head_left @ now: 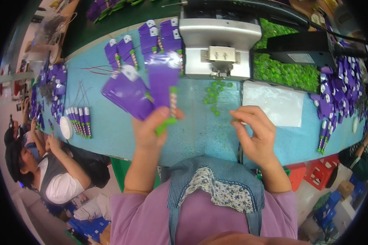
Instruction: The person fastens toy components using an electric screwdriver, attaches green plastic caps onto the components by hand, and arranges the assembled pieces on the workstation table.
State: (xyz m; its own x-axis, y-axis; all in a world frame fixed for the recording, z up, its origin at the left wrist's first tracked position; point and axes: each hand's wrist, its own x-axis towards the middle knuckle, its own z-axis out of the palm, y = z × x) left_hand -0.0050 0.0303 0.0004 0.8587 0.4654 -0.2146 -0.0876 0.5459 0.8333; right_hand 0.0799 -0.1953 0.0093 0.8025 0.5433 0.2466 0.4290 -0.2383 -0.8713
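Head view, clock directions taken from the frame's centre. The left hand (pixel 151 128) lies at 9 o'clock, its fingers closed around the lower end of a purple piece (pixel 163 81) that projects toward 11 o'clock; the piece is blurred, so its exact seat in the grip cannot be read. A fan of purple pieces (pixel 126 96) sits at 10 o'clock, beside or partly under the held one; whether the hand also grips it cannot be told. The right hand (pixel 255 132), at 3 o'clock, has thumb and forefinger drawn nearly together; whether a green bead sits between them is too small to tell. Probable faults: a hold at one end only could let the purple piece swing and knock the fan askew; loose green beads (pixel 211 96), strewn toward 1 to 2 o'clock below the metal machine (pixel 221 30), could roll or scatter if a wrist brushes them; a light fingertip pinch could drop anything small onto the blue tabletop (pixel 192 147) or the white sheet (pixel 274 102), between 2 and 3 o'clock.
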